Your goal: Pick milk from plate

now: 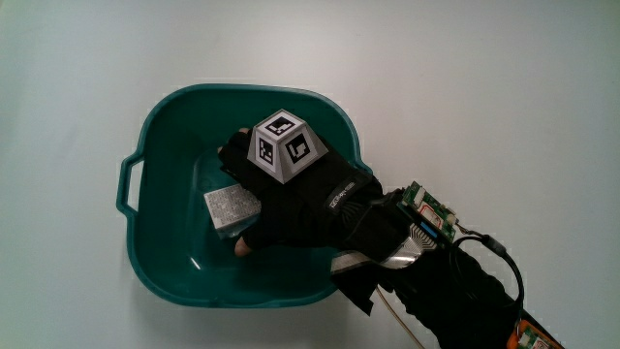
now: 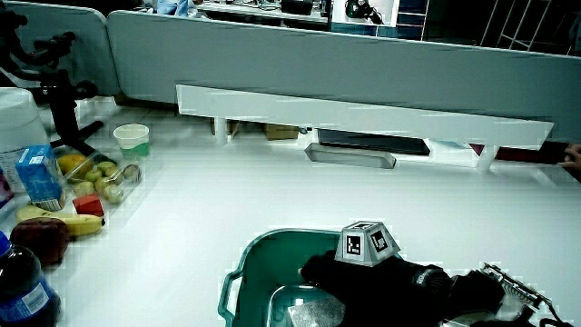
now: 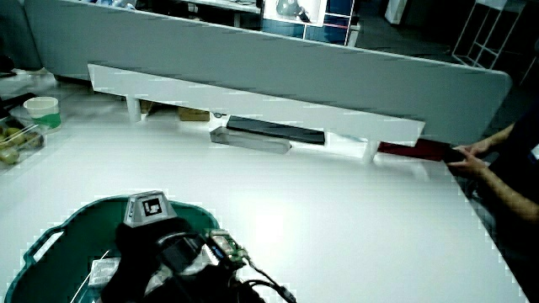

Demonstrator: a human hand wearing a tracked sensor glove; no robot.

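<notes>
My hand (image 1: pixel 291 199) is inside the teal tub (image 1: pixel 165 126), fingers clamped around the milk (image 1: pixel 231 207). From above I see this grip; in a side view the milk (image 2: pixel 313 314) is mostly hidden.

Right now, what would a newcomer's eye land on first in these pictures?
The black gloved hand with the patterned cube on its back reaching down into the teal plastic basin with a side handle, which sits alone on the white table. Its fingers curl around a small silver-grey milk carton on the basin's floor. In a side view, fruit, a blue carton and a cup cluster near the table's edge.
</notes>
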